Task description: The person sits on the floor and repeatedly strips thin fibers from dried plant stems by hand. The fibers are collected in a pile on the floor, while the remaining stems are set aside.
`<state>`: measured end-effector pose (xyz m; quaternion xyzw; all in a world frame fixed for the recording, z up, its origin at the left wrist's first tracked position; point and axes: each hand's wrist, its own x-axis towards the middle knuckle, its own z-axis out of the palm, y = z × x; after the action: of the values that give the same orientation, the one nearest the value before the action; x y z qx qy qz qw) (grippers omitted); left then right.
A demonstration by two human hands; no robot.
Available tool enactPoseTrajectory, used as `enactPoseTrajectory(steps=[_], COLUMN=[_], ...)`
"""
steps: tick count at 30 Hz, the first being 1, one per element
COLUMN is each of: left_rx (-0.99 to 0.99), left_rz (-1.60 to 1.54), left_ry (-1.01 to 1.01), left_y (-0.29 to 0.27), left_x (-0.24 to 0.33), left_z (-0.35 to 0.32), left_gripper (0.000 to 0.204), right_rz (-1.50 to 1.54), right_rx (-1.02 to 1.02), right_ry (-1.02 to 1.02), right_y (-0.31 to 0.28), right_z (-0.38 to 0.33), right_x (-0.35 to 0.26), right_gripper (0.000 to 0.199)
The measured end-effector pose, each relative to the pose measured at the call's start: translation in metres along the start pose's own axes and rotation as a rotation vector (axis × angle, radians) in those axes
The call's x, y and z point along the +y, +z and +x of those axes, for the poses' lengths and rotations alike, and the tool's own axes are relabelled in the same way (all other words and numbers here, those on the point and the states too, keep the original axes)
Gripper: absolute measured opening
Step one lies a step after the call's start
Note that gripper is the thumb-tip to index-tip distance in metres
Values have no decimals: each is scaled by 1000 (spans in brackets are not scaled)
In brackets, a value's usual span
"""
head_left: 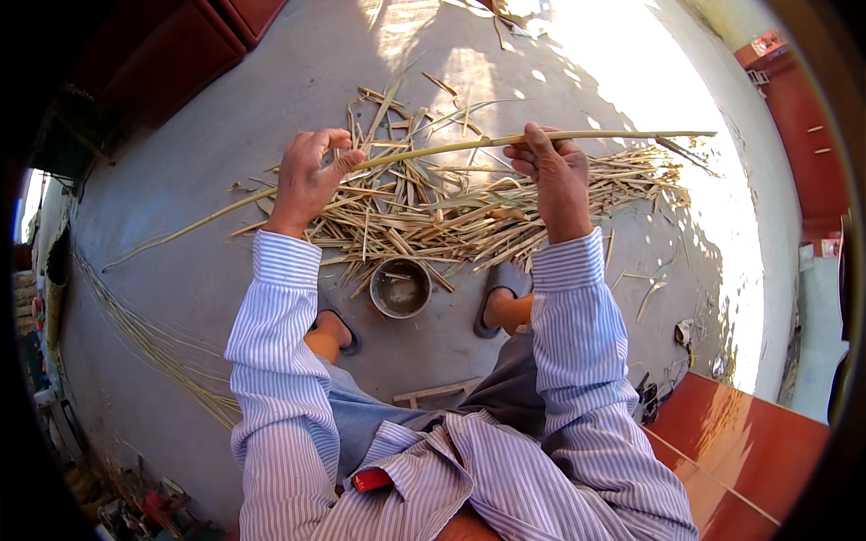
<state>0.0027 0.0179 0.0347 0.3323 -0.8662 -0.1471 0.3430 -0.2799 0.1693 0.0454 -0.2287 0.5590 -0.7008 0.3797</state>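
Observation:
A long, thin greenish-yellow reed stalk (433, 149) stretches across in front of me, over the pile on the floor. My right hand (555, 171) pinches it between thumb and fingers, with a thinner forked end reaching out to the right. Across my left hand (311, 176) passes the same stalk; the fingers are curled, thumb and forefinger slightly apart, and the palm side is partly hidden. The narrow tail of the stalk slopes down to the left. Beneath both hands lies a loose heap of dry stalk pieces and leaf sheaths (505, 216).
A round bowl (400, 315) of murky liquid stands between my slippered feet. On the floor to the left lies a bundle of long thin strips (171, 356). Dark red furniture (171, 63) stands at the far left, and a red-brown panel (740, 442) at the near right.

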Motion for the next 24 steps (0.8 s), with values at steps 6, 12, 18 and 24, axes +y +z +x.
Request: enactPoseTrajectory(steps=[6,12,18,24], left_rx=[-138,-174,-70,-30], left_rz=[147,170,-114,-51], left_ry=[89,27,192,105], left_y=[-8,-18,28,11], left_x=[28,-6,41,15], left_z=[14,-7,12,0], left_gripper=[14,19,18,21], right_rz=[33,102,77,56], right_rx=[184,46,-86,-8], right_ry=[-82,7,98,63], right_y=[-29,-11,43,14], right_z=[14,10,-27,-9], right_x=[-14,0,13,11], right_gripper=[25,24,26,27])
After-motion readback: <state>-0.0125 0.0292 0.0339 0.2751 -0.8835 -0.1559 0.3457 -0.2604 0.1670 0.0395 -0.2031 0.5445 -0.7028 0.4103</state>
